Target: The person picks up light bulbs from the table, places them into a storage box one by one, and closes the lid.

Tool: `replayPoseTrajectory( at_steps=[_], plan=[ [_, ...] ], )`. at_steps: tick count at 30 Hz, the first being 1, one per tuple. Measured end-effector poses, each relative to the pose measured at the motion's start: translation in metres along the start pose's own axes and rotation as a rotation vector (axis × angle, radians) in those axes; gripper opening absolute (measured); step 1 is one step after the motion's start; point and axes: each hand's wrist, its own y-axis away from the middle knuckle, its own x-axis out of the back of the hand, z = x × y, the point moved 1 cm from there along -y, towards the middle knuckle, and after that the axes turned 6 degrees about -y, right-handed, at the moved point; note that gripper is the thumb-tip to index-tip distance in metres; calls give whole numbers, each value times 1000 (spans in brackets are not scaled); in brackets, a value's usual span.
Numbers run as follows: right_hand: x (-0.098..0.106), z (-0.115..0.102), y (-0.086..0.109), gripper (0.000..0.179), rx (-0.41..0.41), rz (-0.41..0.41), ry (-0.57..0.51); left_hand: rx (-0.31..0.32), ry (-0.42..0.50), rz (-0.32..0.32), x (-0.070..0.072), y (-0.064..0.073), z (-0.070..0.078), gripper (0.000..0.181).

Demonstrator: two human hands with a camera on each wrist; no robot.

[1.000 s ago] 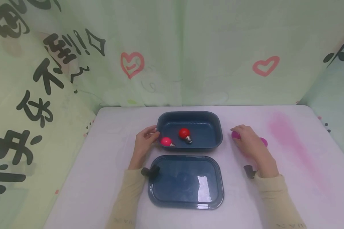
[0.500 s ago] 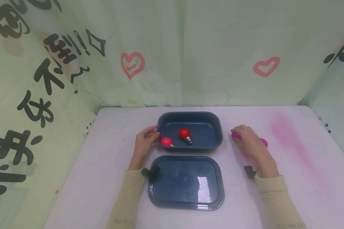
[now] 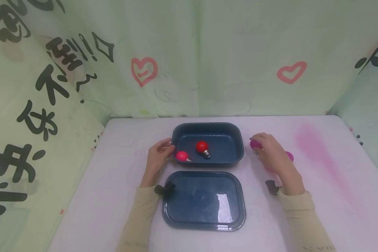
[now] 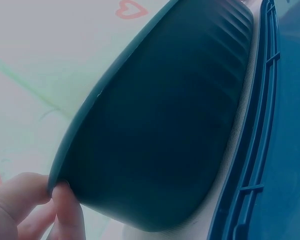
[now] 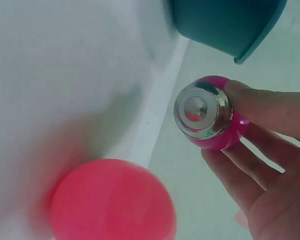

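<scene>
From where I stand, the right hand point(image 3: 275, 155) has its grip around a magenta bulb point(image 3: 255, 144), thumb on one side and fingers on the other. It is over the far half of the tabletop point(image 3: 97, 196), just outside the right end of a dark blue box point(image 3: 208, 163) and well in from the tabletop's right edge. That gap is what counts: the box lies directly to the left of the held bulb, near but not touching, and the right hand is plainly the nearer one to that end. The bulb's silver cap point(image 5: 202, 110) faces the right wrist's camera, so I judge its long axis to run roughly back toward the wrist. Whether the bulb is clear of the tabletop, I can't tell.

The box's own long axis runs alongside the tabletop's far edge. At its left end the left hand point(image 3: 159, 154) pinches the rim between thumb and fingers — bracing it, I'd judge. Inside, a pink bulb point(image 3: 181, 156) sits in the near left corner, a red bulb point(image 3: 202, 146) closer to the middle; the right half is bare. Another magenta round thing point(image 3: 289, 155) shows behind the right hand, toward the tabletop's right edge.
</scene>
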Motion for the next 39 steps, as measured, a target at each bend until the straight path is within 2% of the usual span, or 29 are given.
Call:
replayPoseTrajectory(
  at_steps=[13,24,29,39],
  plan=[
    [3,-19,2,43,78,79,-18,-17,-6,2,0,0,-1,39],
    [0,-39,-3,41,181,149,-34,-28,-17,3,0,1,-1,38],
    [-4,-48,-7,42,192,153,-50,-32,-33,4,2,1,-2,38],
    [-17,-60,-19,42,172,98,-53,-31,-25,5,1,2,-1,38]
  ],
)
